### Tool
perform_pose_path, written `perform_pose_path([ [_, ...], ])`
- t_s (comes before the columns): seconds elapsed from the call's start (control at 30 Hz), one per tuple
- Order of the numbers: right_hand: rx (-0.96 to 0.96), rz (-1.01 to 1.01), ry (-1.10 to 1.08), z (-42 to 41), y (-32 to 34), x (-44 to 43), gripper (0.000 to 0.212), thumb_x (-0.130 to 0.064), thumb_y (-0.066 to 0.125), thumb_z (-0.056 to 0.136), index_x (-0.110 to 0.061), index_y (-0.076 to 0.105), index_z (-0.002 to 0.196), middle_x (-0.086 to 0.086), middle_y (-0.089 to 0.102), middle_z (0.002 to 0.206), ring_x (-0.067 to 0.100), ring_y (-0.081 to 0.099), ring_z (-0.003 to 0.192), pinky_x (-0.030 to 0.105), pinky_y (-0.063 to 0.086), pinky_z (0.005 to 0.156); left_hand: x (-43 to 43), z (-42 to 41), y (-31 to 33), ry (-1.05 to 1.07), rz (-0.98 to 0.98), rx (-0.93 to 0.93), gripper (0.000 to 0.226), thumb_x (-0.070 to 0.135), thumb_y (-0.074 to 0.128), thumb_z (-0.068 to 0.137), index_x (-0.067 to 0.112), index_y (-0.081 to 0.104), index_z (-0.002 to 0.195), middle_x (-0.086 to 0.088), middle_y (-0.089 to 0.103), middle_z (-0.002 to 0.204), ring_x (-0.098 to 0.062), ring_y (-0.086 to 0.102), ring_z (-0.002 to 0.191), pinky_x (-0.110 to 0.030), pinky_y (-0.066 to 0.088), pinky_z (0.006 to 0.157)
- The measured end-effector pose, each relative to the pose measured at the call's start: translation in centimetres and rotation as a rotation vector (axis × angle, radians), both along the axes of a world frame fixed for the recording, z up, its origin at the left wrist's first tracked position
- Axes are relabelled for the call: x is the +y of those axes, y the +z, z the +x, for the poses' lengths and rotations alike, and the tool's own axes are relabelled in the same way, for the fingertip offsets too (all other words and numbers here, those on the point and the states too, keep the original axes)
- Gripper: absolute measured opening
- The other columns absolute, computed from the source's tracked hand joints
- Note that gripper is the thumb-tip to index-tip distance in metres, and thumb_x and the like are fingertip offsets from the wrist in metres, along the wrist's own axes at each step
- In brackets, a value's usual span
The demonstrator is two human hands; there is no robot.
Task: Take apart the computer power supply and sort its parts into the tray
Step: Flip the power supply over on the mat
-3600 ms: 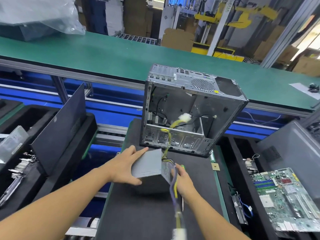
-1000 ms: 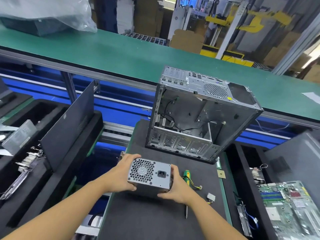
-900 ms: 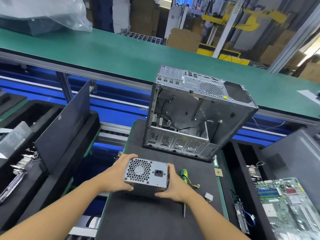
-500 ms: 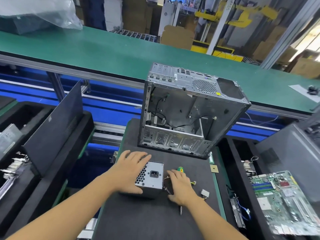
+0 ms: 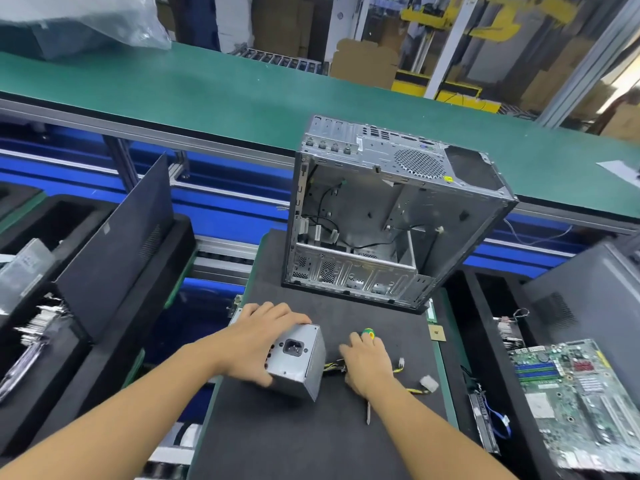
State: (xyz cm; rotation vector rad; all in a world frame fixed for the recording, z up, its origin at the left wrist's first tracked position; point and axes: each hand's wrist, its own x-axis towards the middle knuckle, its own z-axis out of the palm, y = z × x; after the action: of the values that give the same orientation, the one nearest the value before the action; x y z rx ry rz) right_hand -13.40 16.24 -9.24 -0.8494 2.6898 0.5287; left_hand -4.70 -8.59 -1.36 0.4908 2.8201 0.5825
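Note:
The grey power supply sits on the black mat, its socket face towards me. My left hand grips it, fingers over the top and thumb on the near face. Its yellow and black cables trail right to a white connector. My right hand lies over a screwdriver, fingers curled on its handle; the green-yellow cap shows beyond my fingers and the tip sticks out below my wrist.
The opened computer case stands at the mat's far end. A tray at the right holds a motherboard. Black trays on the left hold a dark side panel and metal parts. A green conveyor runs behind.
The power supply came out of the case, was turned and set down on the mat. My right hand left it and dropped onto the screwdriver; my left hand shifted over its top.

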Motion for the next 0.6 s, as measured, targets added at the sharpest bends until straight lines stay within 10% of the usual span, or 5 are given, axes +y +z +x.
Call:
perform_pose_path([
  [0.4, -0.025, 0.189, -0.181, 0.1, 1.5, -2.2, 0.038, 0.001, 0.053, 0.089, -0.014, 0.066, 0.121, 0.004, 0.066, 0.121, 0.028, 0.066, 0.108, 0.033, 0.054, 0.08, 0.7, 1.5, 1.1, -0.013, 0.104, -0.115, 0.099, 0.038, 0.079, 0.062, 0.05, 0.02, 0.14, 0.021, 0.032, 0.112, -0.006, 0.033, 0.106, -0.036, 0.029, 0.106],
  [0.6, 0.196, -0.016, -0.058, 0.3, 1.4, -1.0, 0.033, 0.002, 0.044, 0.092, -0.008, 0.061, 0.119, 0.013, 0.048, 0.127, 0.033, 0.048, 0.114, 0.037, 0.042, 0.089, 1.0, 0.9, 2.5, -0.014, 0.086, -0.099, 0.098, 0.038, 0.08, 0.061, 0.049, 0.021, 0.139, 0.022, 0.031, 0.11, -0.006, 0.032, 0.104, -0.036, 0.031, 0.103],
])
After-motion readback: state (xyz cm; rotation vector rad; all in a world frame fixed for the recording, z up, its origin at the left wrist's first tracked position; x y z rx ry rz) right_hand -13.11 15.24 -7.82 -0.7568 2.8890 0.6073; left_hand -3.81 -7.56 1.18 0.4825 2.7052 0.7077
